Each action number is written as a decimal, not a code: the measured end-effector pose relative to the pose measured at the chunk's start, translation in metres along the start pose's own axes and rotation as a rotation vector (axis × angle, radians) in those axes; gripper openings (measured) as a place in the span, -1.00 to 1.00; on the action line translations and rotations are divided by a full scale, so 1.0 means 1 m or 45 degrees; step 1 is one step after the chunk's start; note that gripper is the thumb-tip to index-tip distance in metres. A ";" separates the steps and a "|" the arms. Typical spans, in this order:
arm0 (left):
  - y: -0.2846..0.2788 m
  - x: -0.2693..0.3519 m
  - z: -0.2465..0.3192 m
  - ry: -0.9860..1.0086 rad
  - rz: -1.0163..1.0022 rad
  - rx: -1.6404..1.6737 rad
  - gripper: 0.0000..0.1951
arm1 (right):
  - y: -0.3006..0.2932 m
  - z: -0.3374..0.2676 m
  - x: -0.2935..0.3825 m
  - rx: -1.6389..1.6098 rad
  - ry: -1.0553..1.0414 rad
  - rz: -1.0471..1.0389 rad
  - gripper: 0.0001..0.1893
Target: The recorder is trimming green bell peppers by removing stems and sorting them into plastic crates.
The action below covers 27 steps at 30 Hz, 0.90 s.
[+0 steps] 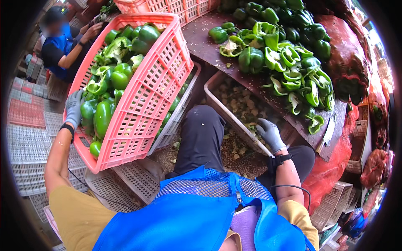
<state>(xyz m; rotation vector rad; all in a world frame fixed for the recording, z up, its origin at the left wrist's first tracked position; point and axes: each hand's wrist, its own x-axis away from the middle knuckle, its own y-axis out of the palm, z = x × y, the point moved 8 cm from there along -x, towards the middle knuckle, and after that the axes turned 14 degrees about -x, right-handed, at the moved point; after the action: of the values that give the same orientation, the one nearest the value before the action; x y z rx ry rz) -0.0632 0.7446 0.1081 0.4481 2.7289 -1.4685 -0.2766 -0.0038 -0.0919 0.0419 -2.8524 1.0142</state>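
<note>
On my left, a pink plastic crate (147, 109) stands tilted on top of another crate, filled with green bell peppers (104, 117), some whole and some cut open. My gloved left hand (74, 107) grips its left rim. My right hand (270, 135), also in a grey glove, hovers by a white plastic bin (232, 117) of pepper cores and scraps. Its thumb and fingers are apart, with nothing visible between them. Halved green peppers (290, 67) lie heaped on the dark board (216, 47) ahead. A knife (327, 133) rests at the board's right corner.
Under the pink crate sits a white crate (176, 122) with more peppers. A co-worker (59, 47) is at the upper left, near stacked crates (28, 144). Red mesh sacks (344, 53) line the right. Scraps (237, 149) litter the floor between my legs.
</note>
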 end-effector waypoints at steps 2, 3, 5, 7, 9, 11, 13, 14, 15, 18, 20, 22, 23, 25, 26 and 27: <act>-0.002 0.007 -0.005 -0.054 0.017 0.042 -0.60 | -0.023 -0.037 -0.009 -0.090 -0.155 0.191 -0.60; -0.003 0.011 -0.012 -0.084 -0.015 0.077 -0.59 | -0.036 -0.068 -0.016 -0.143 -0.202 0.246 -0.60; -0.020 0.008 -0.014 -0.070 -0.119 0.218 -0.57 | -0.059 -0.115 -0.040 -0.024 -0.439 0.388 -0.58; -0.033 0.007 -0.022 -0.081 -0.214 0.345 -0.56 | -0.069 -0.153 -0.073 0.191 -0.610 0.455 -0.49; -0.059 0.010 -0.038 -0.071 -0.023 0.509 -0.51 | -0.062 -0.170 -0.124 0.266 -0.601 0.400 -0.32; -0.146 -0.012 0.004 -0.223 0.123 0.787 -0.49 | -0.063 -0.168 -0.166 0.467 -0.476 0.312 -0.20; -0.251 -0.005 0.074 -0.058 0.294 1.244 -0.55 | -0.065 -0.155 -0.197 0.708 -0.349 0.336 -0.14; -0.303 0.006 0.118 0.033 0.377 1.278 -0.58 | -0.067 -0.140 -0.210 0.778 -0.285 0.335 -0.14; -0.350 0.017 0.166 0.239 0.458 1.253 -0.61 | -0.068 -0.130 -0.217 0.836 -0.188 0.320 -0.19; -0.372 0.047 0.280 0.741 0.272 1.530 -0.58 | -0.058 -0.148 -0.214 0.815 -0.085 0.255 -0.18; -0.338 0.028 0.348 0.643 0.171 1.847 -0.55 | -0.043 -0.170 -0.191 0.726 -0.153 0.108 -0.27; -0.279 -0.030 0.426 0.333 -0.171 2.135 -0.40 | -0.043 -0.162 -0.175 0.649 -0.278 0.220 -0.08; -0.246 -0.058 0.459 0.159 -0.221 2.247 -0.35 | -0.043 -0.160 -0.170 0.576 -0.345 0.255 -0.05; -0.222 -0.103 0.497 0.089 0.120 1.937 -0.33 | -0.036 -0.153 -0.171 0.482 -0.357 0.323 -0.02; -0.206 -0.120 0.521 0.082 0.113 1.950 -0.33 | -0.036 -0.152 -0.171 0.422 -0.379 0.322 -0.08; -0.189 -0.136 0.546 0.073 0.042 2.063 -0.28 | -0.037 -0.151 -0.171 0.361 -0.401 0.326 -0.13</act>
<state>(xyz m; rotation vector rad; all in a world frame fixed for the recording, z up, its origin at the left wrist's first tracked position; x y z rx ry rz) -0.0488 0.1666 -0.0240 0.4321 0.8782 -3.2279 -0.0893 0.0612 0.0278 -0.1581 -3.0172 1.5894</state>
